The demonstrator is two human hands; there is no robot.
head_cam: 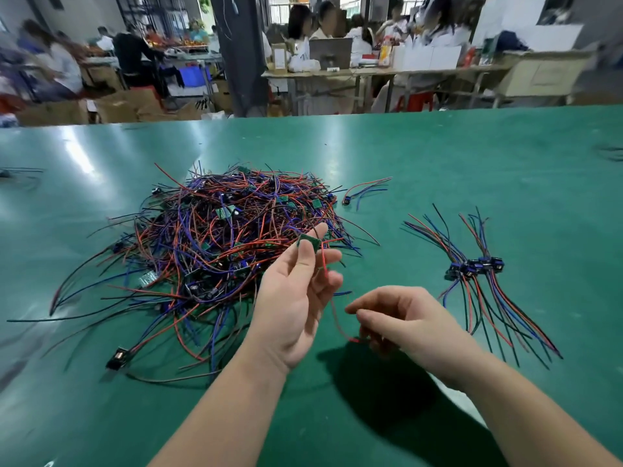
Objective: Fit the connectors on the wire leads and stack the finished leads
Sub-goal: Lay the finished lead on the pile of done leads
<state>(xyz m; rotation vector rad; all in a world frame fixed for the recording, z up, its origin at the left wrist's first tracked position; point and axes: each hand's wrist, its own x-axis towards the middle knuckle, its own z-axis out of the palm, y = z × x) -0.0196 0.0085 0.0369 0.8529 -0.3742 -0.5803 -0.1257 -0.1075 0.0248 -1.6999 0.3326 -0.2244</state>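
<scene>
A big tangled heap of red, blue and black wire leads (222, 237) with small green boards lies on the green table (438, 156). My left hand (293, 294) is raised in front of the heap and pinches a small green board (309, 243) between thumb and fingertips. A red wire (333, 308) hangs from the board down to my right hand (404, 321), whose curled fingers grip its lower end. To the right lies a neat stack of finished leads (478, 267), their dark connectors side by side.
A single lead (365, 190) lies apart behind the heap, and a loose black connector (118, 358) sits at the heap's near left edge. Beyond the table's far edge are other benches, cardboard boxes and seated people.
</scene>
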